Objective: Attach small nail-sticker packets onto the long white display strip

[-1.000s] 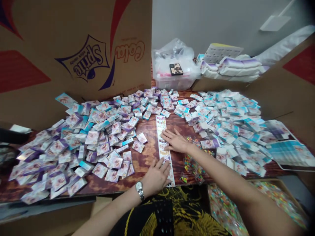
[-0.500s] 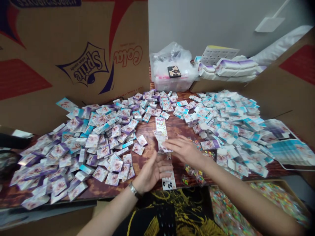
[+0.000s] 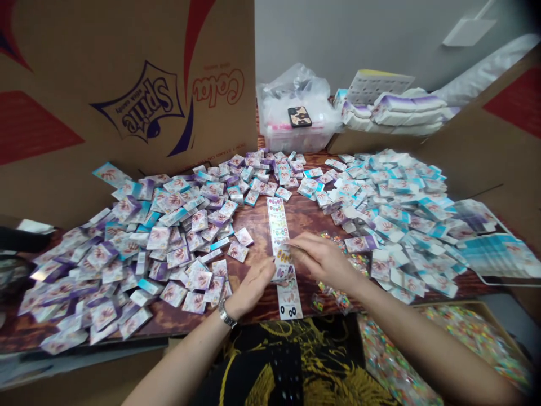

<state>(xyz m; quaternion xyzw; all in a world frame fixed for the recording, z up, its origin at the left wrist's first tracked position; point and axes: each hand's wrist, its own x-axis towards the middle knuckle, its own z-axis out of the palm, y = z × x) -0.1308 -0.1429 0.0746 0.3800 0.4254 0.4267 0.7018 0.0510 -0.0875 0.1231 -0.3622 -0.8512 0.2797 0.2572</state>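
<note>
A long sticker strip (image 3: 278,223) lies lengthwise on the brown table (image 3: 257,225), between two heaps of small packets. Over its near half both my hands meet on a small clear sticker sheet (image 3: 283,269). My right hand (image 3: 323,258) pinches the sheet's far edge with thumb and fingertips. Coming from the left, my left hand (image 3: 250,286) has its fingers together on the sheet's left edge; a wristwatch (image 3: 226,317) is on that wrist. The strip's near end (image 3: 291,307) shows below the hands.
Purple-and-white packets (image 3: 139,248) cover the table's left, teal-and-white ones (image 3: 397,214) its right. Shiny loose bits (image 3: 333,293) lie by my right wrist. Cardboard walls (image 3: 127,84) stand left and right. A clear tub (image 3: 296,121) with a phone and stacked sheets (image 3: 397,110) sit behind.
A second ago both hands lay flat on the strip. They lifted a small sheet off it and now hold it low over the strip's near half.
</note>
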